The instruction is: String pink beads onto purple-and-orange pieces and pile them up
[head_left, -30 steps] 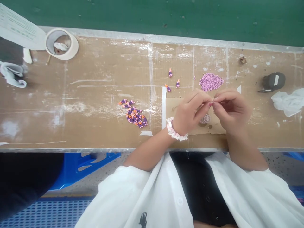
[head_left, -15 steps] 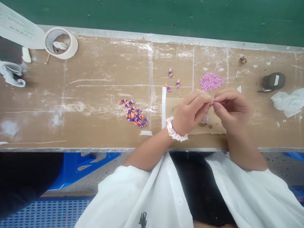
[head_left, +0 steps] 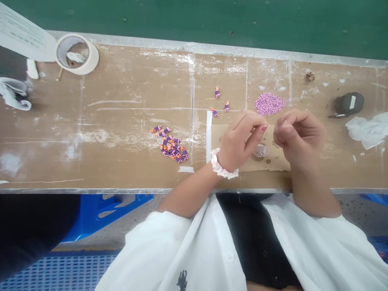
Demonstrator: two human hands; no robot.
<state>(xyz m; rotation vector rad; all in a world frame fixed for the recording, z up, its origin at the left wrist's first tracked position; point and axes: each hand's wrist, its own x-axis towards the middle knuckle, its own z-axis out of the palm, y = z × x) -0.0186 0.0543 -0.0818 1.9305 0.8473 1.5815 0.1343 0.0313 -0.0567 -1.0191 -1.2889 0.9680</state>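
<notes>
Above a cardboard piece (head_left: 277, 161), my left hand (head_left: 242, 139) is closed in a pinch; whatever sits between its fingertips is too small to name. To its right, my right hand (head_left: 298, 139) has its fingers curled in, blurred a little, and I cannot make out anything in them. Between and below the hands lies a small clear round dish (head_left: 261, 150). Just beyond them is a pile of tiny pink-purple pieces (head_left: 269, 104). Left of my left hand rests a heap of small purple figures with orange tops (head_left: 173, 149), and a few similar figures (head_left: 217, 92) lie apart farther up.
A roll of masking tape (head_left: 93, 56) stands at the far left near a white paper (head_left: 27, 34). At the right are a black object with a white label (head_left: 348, 105) and crumpled clear plastic (head_left: 368, 130). A blue stool (head_left: 91, 218) is under the table edge.
My hands have come apart: their fingertips met before, and a gap now separates them. The right hand's fingers have curled in, and more of the clear dish shows.
</notes>
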